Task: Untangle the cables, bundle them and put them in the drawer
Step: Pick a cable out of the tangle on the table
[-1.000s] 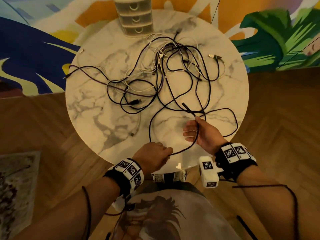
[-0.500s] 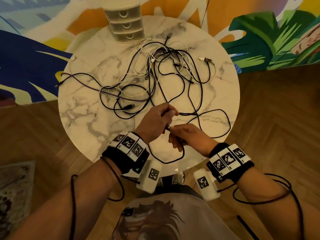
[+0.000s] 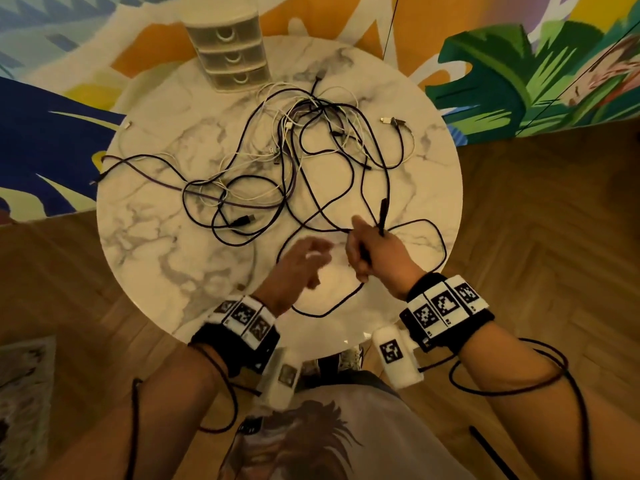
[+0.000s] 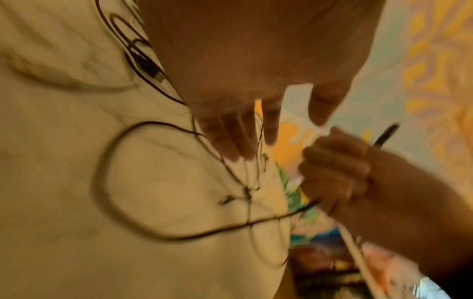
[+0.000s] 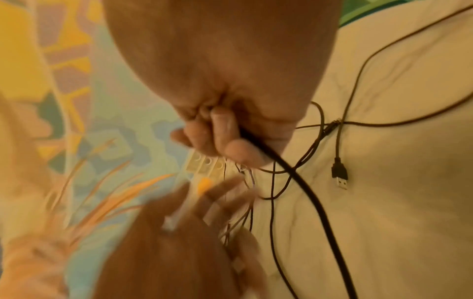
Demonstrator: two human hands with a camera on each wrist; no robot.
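Observation:
A tangle of black, purple and white cables (image 3: pixel 294 161) sprawls over the round marble table (image 3: pixel 145 237). My right hand (image 3: pixel 370 251) grips a black cable (image 5: pixel 302 182) in its fist near the table's front, the cable's plug end (image 3: pixel 382 216) sticking up past the knuckles. The same fist shows in the left wrist view as the right hand (image 4: pixel 337 172). My left hand (image 3: pixel 301 265) hovers just left of it, blurred, fingers spread and holding nothing; it appears as the left hand (image 4: pixel 243 131) with straight fingers. A small three-drawer unit (image 3: pixel 230 57) stands at the table's far edge, drawers closed.
A USB plug (image 5: pixel 339 176) lies loose on the marble beside the held cable. Wooden floor surrounds the table, with a colourful rug (image 3: pixel 519 71) beyond it. A black cable loop (image 3: pixel 329 306) hangs near the front rim.
The left hand has let go of the cable and pulled back to the left with fingers spread. The right hand has risen slightly and now holds the cable alone, plug end upward.

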